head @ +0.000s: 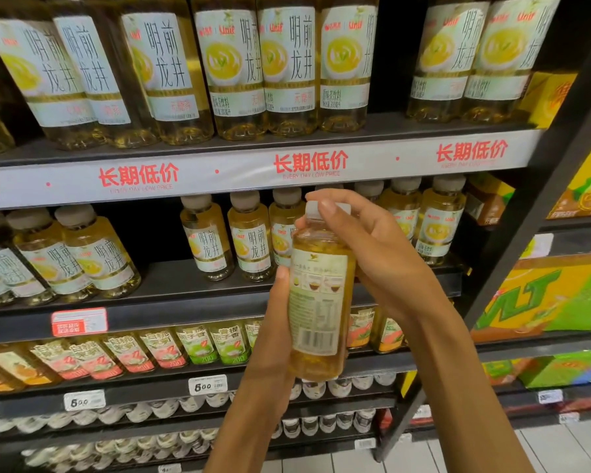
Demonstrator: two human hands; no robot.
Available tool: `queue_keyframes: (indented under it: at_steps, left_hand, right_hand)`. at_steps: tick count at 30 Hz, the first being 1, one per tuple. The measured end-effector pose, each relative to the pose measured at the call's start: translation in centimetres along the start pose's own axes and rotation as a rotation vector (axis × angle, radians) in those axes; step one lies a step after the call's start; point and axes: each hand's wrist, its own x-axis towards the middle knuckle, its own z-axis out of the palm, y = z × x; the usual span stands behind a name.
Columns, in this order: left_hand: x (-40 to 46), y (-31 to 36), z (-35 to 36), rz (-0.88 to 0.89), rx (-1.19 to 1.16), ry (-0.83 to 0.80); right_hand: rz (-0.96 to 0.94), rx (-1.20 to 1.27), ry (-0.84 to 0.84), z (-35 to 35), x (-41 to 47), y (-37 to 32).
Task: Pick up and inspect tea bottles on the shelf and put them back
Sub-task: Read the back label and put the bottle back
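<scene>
A small tea bottle [319, 302] with yellow liquid and a white cap is held upright in front of the shelves, its back label with barcode facing me. My left hand [275, 339] grips its lower body from the left. My right hand [372, 254] wraps the neck and cap from the right, thumb on the cap. Matching small tea bottles [249, 237] stand in a row on the middle shelf [185, 302] just behind it. Large bottles of the same tea [287, 66] fill the upper shelf.
A white price strip with red lettering [307, 165] fronts the upper shelf. Below are shelves of other flavoured bottles [198, 343] and white-capped bottles [144, 411]. A dark upright post [512, 268] separates this bay from yellow-green drink cartons [539, 298] at right.
</scene>
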Motion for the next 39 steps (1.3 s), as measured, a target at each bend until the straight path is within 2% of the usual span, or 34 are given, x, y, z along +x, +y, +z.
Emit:
queue_keyframes:
  at_steps: [3, 5, 9, 11, 13, 16, 20, 22, 25, 27, 29, 31, 33, 36, 39]
  left_hand:
    - [-0.3, 0.2, 0.2, -0.102, -0.109, -0.145]
    - [-0.1, 0.1, 0.4, -0.118, -0.098, -0.163]
    - [0.3, 0.5, 0.6, 0.009, 0.112, 0.009]
    - [0.4, 0.6, 0.9, 0.065, 0.206, 0.027]
    - [0.4, 0.1, 1.1, 0.07, 0.246, 0.048]
    - [0.4, -0.1, 0.9, 0.022, 0.118, 0.018]
    - [0.3, -0.1, 0.8, -0.1, -0.136, -0.218]
    - [0.4, -0.3, 0.9, -0.125, -0.205, -0.278]
    - [0.5, -0.6, 0.7, -0.089, -0.138, -0.204]
    - [0.6, -0.5, 0.7, -0.017, -0.016, -0.065]
    - [0.6, -0.5, 0.8, 0.037, 0.065, -0.002]
    - [0.6, -0.5, 0.9, 0.029, 0.078, 0.011]
    - [0.5, -0.6, 0.7, -0.057, 0.013, -0.016]
    - [0.1, -0.1, 0.3, -0.222, -0.226, -0.154]
    - [0.1, 0.0, -0.3, -0.251, -0.345, -0.255]
  right_hand:
    - [0.043, 0.193, -0.141, -0.2, 0.1, 0.2]
    - [0.047, 0.252, -0.155, -0.1, 0.2, 0.2]
    - [-0.034, 0.101, -0.011, -0.3, 0.1, 0.1]
    - [-0.05, -0.009, 0.086, -0.5, 0.0, 0.0]
    - [-0.016, -0.04, 0.114, -0.7, 0.0, -0.1]
    - [0.027, 0.07, 0.042, -1.3, 0.1, -0.1]
    - [0.017, 0.287, -0.049, -1.2, 0.2, 0.2]
    - [0.011, 0.345, -0.064, -0.8, 0.4, 0.3]
    - [0.004, 0.323, -0.02, -0.9, 0.5, 0.3]
    - [-0.013, 0.198, 0.017, -1.0, 0.5, 0.2]
    - [-0.021, 0.048, 0.06, -1.1, 0.6, 0.1]
    - [0.032, 0.004, 0.07, -1.2, 0.7, 0.3]
    - [0.12, 0.02, 0.04, -1.4, 0.8, 0.7]
    - [0.255, 0.074, 0.022, -1.7, 1.3, 1.7]
    - [0.376, 0.215, 0.051, -1.8, 1.7, 3.1]
